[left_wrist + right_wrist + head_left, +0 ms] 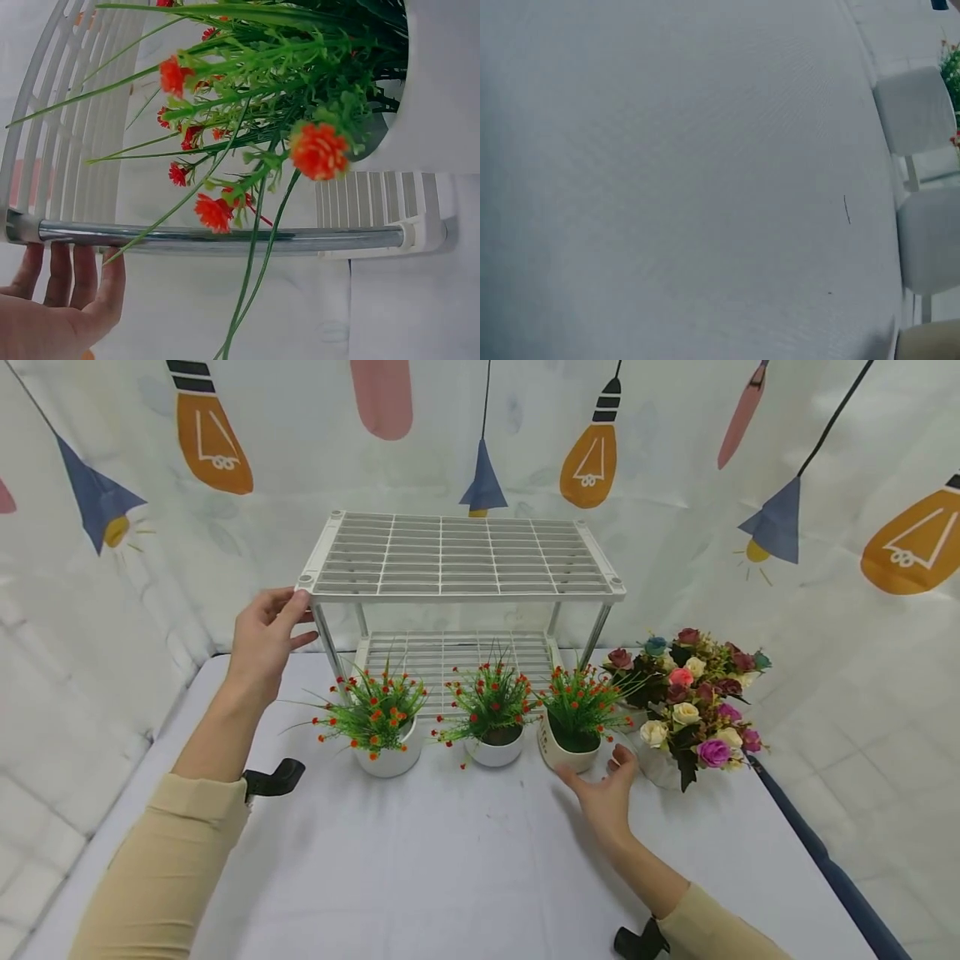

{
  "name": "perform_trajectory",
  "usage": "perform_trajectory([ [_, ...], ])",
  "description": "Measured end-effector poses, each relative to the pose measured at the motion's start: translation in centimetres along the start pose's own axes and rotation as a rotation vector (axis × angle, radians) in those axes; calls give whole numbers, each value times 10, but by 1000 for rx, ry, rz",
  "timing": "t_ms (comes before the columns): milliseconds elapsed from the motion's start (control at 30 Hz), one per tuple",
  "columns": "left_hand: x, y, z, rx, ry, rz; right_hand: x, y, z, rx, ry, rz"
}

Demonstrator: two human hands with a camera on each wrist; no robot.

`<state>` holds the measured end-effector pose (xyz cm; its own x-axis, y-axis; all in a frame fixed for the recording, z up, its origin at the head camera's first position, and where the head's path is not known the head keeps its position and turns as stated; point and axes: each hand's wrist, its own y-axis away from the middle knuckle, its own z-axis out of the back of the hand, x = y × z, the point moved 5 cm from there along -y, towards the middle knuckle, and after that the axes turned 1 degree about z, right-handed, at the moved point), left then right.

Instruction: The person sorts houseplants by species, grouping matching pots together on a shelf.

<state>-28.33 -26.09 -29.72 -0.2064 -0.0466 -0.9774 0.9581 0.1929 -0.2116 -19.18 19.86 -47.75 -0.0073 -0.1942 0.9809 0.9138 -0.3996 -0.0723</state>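
A white two-tier wire rack point(465, 598) with metal legs stands at the back of the table. At its upper left front corner my left hand point(266, 631) grips the frame, thumb on the corner; in the left wrist view its fingers point(84, 277) lie against the metal leg point(225, 238). My right hand point(606, 789) is at the lower right of a cream pot point(561, 753) of red-flowered grass, thumb and fingers spread apart near its side. Two white pots, the middle one point(495, 753) and the left one point(390, 764), hold similar plants before the rack.
Mixed artificial roses point(684, 714) in whitish pots stand right of the cream pot, close to my right hand. A white cloth point(450, 868) covers the table, its right edge point(817, 847) dark. A printed curtain point(675, 552) hangs behind the rack.
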Motion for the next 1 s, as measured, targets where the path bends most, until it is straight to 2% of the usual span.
perform_trajectory([
  [233, 2, 0, 0, 4, 44, 24, -6, -12, -10, -13, 18, -4],
  [600, 2, -3, -1, 15, 45, 42, -8, -22, -20, -19, -57, 46],
  [867, 1, -1, 0, 24, 69, 46, -3, -23, -21, -9, 11, 97],
  [1000, 1, -1, -2, 29, 72, 46, -1, -22, -18, -27, 35, 89],
])
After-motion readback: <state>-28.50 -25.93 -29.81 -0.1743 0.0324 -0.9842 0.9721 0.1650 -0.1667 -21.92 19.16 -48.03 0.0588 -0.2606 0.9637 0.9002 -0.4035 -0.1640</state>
